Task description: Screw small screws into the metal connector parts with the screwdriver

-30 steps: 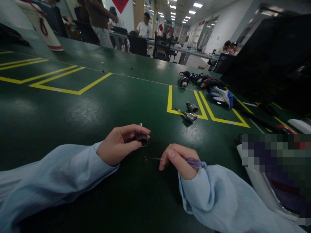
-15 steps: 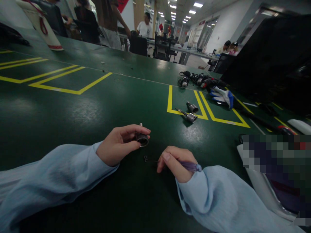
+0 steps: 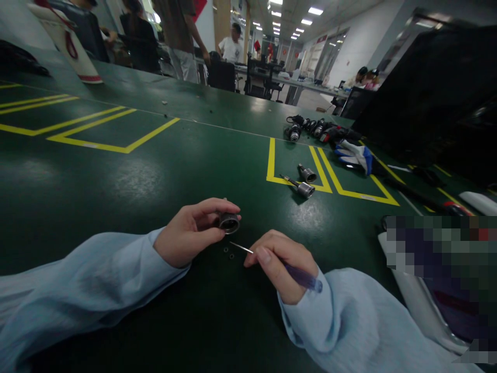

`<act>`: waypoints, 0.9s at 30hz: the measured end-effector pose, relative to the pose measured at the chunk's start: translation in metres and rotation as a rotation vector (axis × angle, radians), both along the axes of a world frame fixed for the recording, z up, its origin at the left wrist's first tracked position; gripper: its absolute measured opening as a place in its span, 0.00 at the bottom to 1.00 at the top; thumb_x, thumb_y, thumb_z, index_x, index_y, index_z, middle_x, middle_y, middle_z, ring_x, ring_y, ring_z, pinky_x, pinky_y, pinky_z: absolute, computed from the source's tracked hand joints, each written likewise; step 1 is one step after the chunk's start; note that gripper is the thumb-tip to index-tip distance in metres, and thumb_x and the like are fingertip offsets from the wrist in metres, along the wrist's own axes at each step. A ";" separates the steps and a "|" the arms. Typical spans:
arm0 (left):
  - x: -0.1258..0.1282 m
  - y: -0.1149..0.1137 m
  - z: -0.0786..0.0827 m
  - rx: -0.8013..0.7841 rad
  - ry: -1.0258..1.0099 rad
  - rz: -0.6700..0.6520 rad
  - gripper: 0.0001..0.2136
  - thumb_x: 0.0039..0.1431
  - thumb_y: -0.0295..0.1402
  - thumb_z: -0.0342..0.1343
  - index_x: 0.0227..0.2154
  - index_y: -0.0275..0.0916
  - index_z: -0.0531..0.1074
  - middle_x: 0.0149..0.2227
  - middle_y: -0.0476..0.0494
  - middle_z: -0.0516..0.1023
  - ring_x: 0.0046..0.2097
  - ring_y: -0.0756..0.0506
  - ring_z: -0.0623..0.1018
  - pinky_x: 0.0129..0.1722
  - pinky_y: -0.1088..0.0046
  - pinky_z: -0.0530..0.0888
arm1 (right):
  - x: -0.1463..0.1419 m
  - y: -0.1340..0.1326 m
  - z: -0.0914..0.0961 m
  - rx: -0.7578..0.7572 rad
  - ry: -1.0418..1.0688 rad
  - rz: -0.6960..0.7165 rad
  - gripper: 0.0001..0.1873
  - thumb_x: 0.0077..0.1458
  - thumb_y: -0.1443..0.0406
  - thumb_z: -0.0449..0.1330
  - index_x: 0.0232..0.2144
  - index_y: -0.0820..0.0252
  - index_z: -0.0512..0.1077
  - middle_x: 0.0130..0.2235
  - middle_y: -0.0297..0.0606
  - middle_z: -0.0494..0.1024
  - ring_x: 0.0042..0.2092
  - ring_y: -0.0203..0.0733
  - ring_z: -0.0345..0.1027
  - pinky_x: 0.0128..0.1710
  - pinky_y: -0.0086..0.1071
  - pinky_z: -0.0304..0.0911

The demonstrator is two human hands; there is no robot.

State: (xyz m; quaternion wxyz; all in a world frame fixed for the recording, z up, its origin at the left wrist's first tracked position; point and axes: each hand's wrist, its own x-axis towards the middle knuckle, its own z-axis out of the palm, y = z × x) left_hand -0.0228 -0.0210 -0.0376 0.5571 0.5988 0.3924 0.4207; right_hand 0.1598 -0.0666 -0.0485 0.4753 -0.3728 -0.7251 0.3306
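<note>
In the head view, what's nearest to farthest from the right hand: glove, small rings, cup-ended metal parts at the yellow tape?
1. Small rings: just left.
2. Cup-ended metal parts: ahead, at yellow tape.
3. Glove: beyond those, ahead and right.

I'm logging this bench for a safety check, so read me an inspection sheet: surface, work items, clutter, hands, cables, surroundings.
Surface: green table, marked with yellow tape.
Job's things: metal cup, opening toward the camera; purple-handled tool; two small rings on the table.
Clutter: two similar metal parts at a taped outline; white-and-blue glove and dark pile farther away.
Hands: left hand holds the metal cup in its fingers; right hand grips the purple-handled tool, tip near the rings.
Cables: dark cord in the pile; its run is unclear.
Surroundings: people and chairs beyond the table.
</note>
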 end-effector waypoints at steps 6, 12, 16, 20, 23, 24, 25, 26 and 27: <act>0.002 -0.002 0.002 -0.025 0.016 -0.001 0.14 0.40 0.23 0.59 0.35 0.37 0.74 0.40 0.42 0.76 0.42 0.42 0.76 0.45 0.64 0.72 | 0.000 0.000 0.000 -0.007 -0.013 0.022 0.14 0.54 0.64 0.49 0.22 0.60 0.71 0.23 0.35 0.74 0.27 0.34 0.67 0.30 0.29 0.61; 0.002 -0.002 -0.001 -0.079 -0.007 0.009 0.16 0.40 0.22 0.58 0.36 0.35 0.72 0.38 0.41 0.77 0.42 0.42 0.76 0.45 0.63 0.71 | 0.003 -0.001 0.000 0.001 -0.038 0.074 0.16 0.53 0.66 0.49 0.17 0.61 0.68 0.18 0.33 0.70 0.23 0.32 0.64 0.29 0.29 0.59; 0.003 0.000 -0.001 -0.096 -0.049 0.027 0.16 0.39 0.21 0.59 0.35 0.37 0.71 0.37 0.44 0.77 0.41 0.44 0.76 0.45 0.64 0.71 | 0.000 0.001 -0.004 -0.013 -0.041 0.045 0.18 0.53 0.65 0.48 0.16 0.60 0.68 0.17 0.33 0.70 0.23 0.32 0.63 0.27 0.28 0.59; 0.003 0.000 -0.002 -0.118 -0.020 0.028 0.16 0.38 0.21 0.58 0.35 0.36 0.70 0.36 0.44 0.77 0.40 0.44 0.77 0.43 0.67 0.71 | 0.001 0.000 -0.003 0.004 -0.041 0.015 0.18 0.52 0.66 0.48 0.13 0.61 0.66 0.16 0.33 0.68 0.22 0.32 0.61 0.25 0.28 0.56; 0.002 0.000 -0.002 -0.103 -0.026 0.049 0.17 0.38 0.22 0.59 0.35 0.36 0.70 0.38 0.43 0.76 0.39 0.45 0.77 0.41 0.68 0.72 | 0.003 -0.003 0.001 0.045 -0.048 0.013 0.19 0.50 0.68 0.48 0.10 0.61 0.61 0.13 0.32 0.62 0.19 0.32 0.58 0.23 0.29 0.52; 0.002 0.000 -0.003 -0.097 -0.026 0.058 0.17 0.37 0.21 0.59 0.35 0.36 0.71 0.38 0.43 0.76 0.39 0.45 0.77 0.41 0.68 0.72 | 0.003 -0.003 0.002 0.049 -0.043 0.007 0.19 0.50 0.69 0.47 0.09 0.60 0.59 0.12 0.31 0.60 0.19 0.32 0.56 0.22 0.30 0.51; 0.003 0.000 -0.003 -0.096 -0.027 0.069 0.17 0.37 0.21 0.59 0.35 0.35 0.71 0.38 0.43 0.76 0.39 0.45 0.77 0.41 0.68 0.72 | 0.003 -0.004 0.002 0.046 -0.032 -0.001 0.20 0.50 0.69 0.47 0.09 0.60 0.58 0.11 0.31 0.59 0.18 0.31 0.56 0.22 0.30 0.51; 0.003 0.000 -0.002 -0.104 -0.029 0.078 0.17 0.37 0.21 0.60 0.35 0.35 0.71 0.38 0.43 0.77 0.39 0.45 0.77 0.42 0.68 0.72 | 0.002 -0.004 0.001 0.039 -0.015 -0.015 0.20 0.50 0.68 0.47 0.09 0.60 0.58 0.11 0.31 0.59 0.18 0.31 0.55 0.22 0.30 0.51; 0.004 0.000 -0.002 -0.120 -0.033 0.086 0.18 0.37 0.21 0.60 0.36 0.35 0.71 0.37 0.43 0.77 0.39 0.46 0.77 0.42 0.68 0.72 | 0.001 -0.004 0.000 0.032 0.000 -0.030 0.20 0.51 0.67 0.47 0.09 0.60 0.59 0.12 0.31 0.61 0.18 0.31 0.56 0.22 0.29 0.51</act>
